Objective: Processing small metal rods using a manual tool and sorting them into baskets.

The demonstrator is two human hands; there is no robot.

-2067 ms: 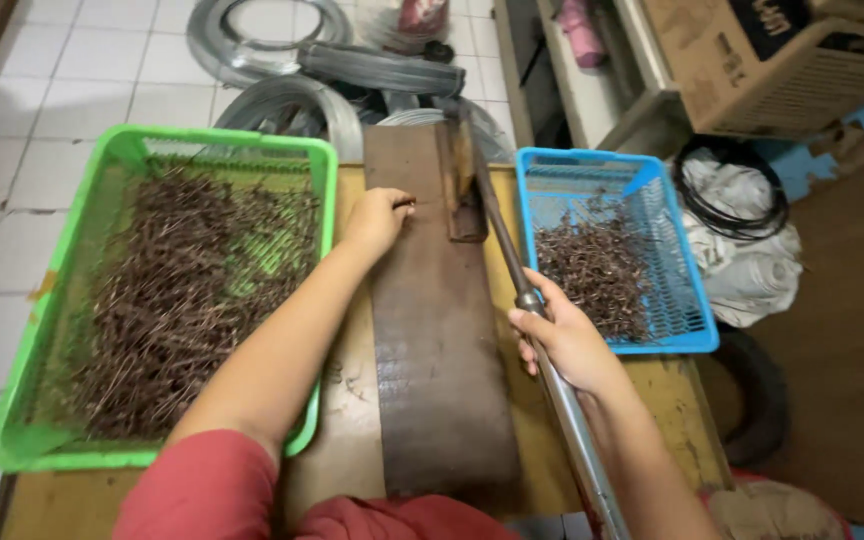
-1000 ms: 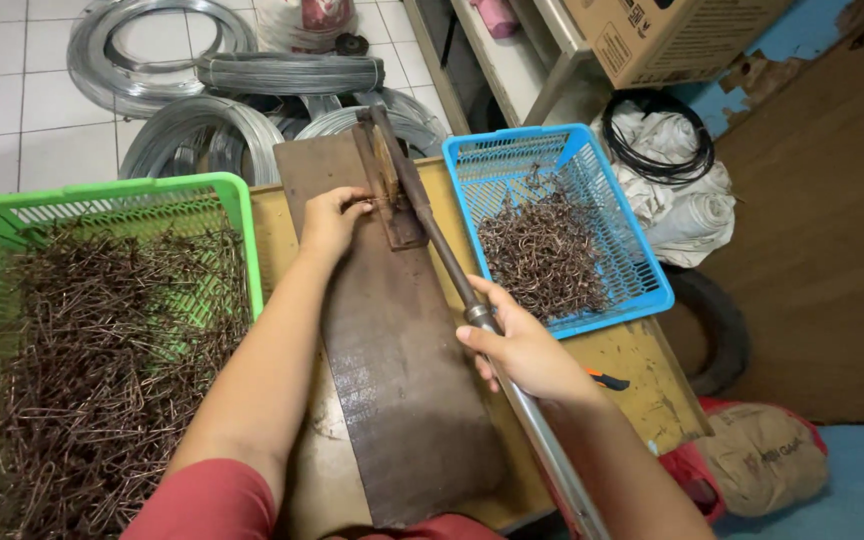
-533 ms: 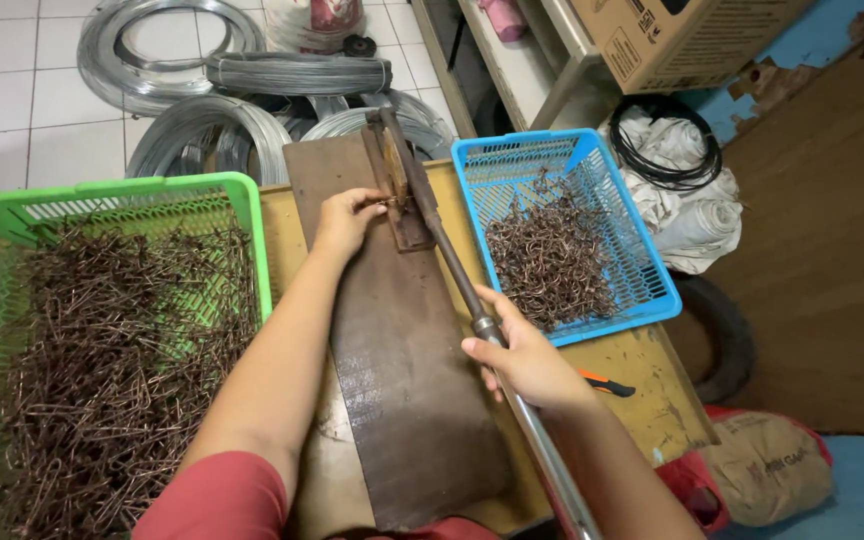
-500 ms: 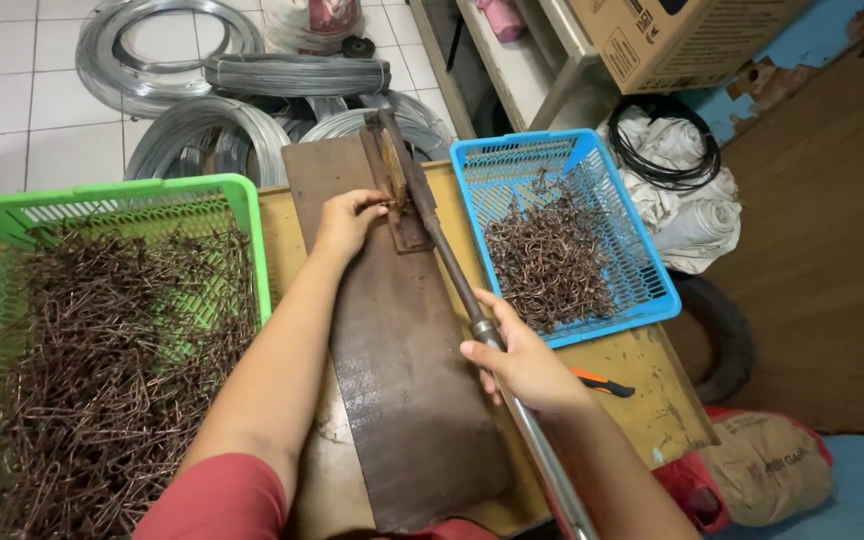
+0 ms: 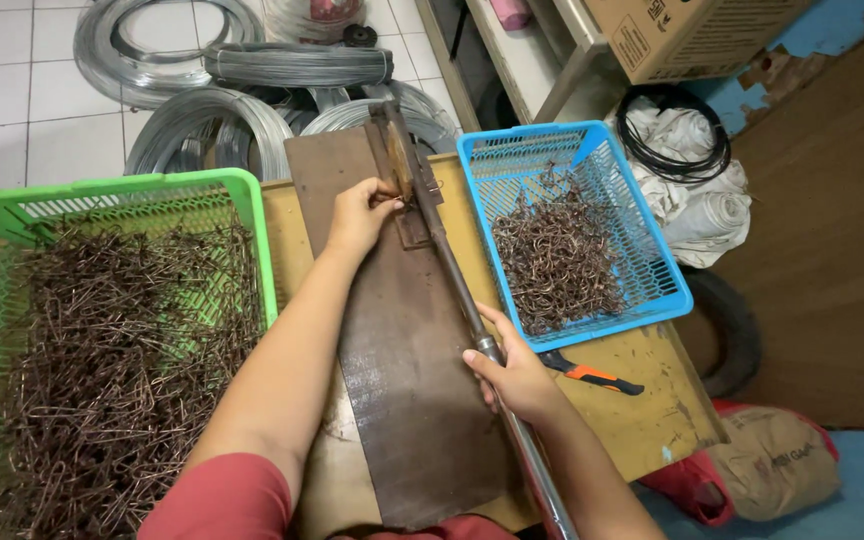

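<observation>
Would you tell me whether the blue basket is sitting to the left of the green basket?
No, the blue basket sits at the right of the table, and the green basket at the left.

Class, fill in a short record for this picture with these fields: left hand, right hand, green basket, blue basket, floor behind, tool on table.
left hand: left hand at the head of the lever tool, fingers on a small wire piece
right hand: right hand grips the lever handle
green basket: green basket, many brown bent wires
blue basket: blue basket, smaller wire heap
floor behind: grey wire coils
tool on table: orange-handled pliers
</observation>
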